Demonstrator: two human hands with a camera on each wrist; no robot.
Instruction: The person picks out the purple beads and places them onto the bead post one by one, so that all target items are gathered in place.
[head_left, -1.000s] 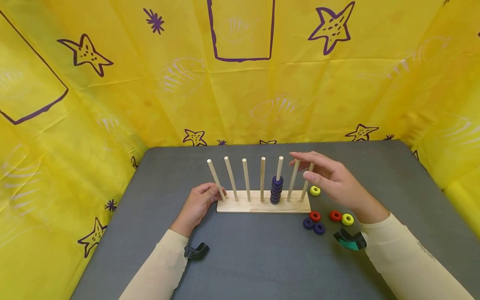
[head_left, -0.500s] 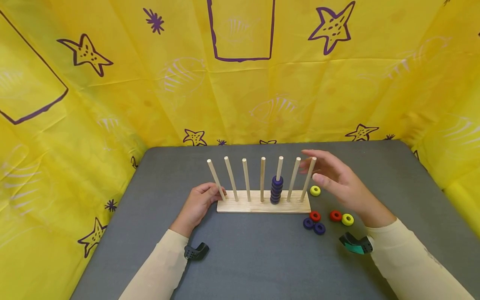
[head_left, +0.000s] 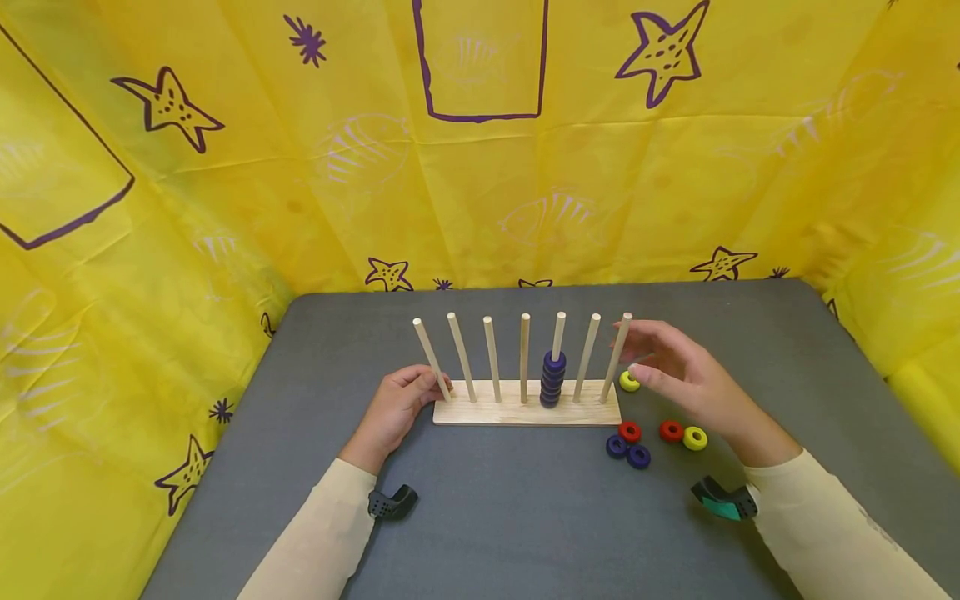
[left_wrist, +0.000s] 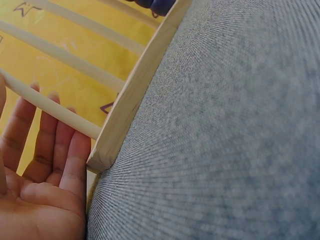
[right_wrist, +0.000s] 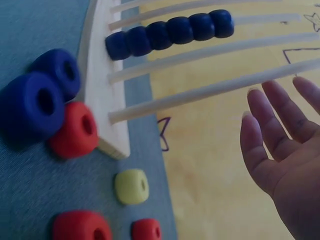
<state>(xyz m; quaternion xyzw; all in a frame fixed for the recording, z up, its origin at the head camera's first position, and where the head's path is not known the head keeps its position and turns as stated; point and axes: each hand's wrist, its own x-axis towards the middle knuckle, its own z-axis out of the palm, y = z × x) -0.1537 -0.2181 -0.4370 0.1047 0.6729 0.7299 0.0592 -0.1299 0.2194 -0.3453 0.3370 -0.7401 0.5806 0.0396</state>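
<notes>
A wooden peg rack [head_left: 495, 414] with a row of upright pegs stands mid-table. Dark blue rings [head_left: 552, 382] are stacked on one peg right of centre, seen also in the right wrist view as blue rings [right_wrist: 160, 35]. My left hand [head_left: 395, 408] holds the rack's left end, thumb and fingers about the end peg [left_wrist: 55, 107]. My right hand [head_left: 686, 379] hovers past the right end peg, fingers spread and gently bent, holding nothing. Just below its thumb a yellow ring [head_left: 628, 382] lies on the table, partly covered by the thumb.
Right of the rack's front corner lie a red ring [head_left: 630, 432] and two blue rings [head_left: 638, 457]. Farther right, another red ring [head_left: 671, 431] touches a yellow ring [head_left: 695, 438]. A yellow patterned cloth [head_left: 480, 200] hangs around the grey table [head_left: 510, 517].
My right hand has shifted rightward, then dropped lower beside the right end peg, close to the yellow ring. The left hand and the rack stay where they were.
</notes>
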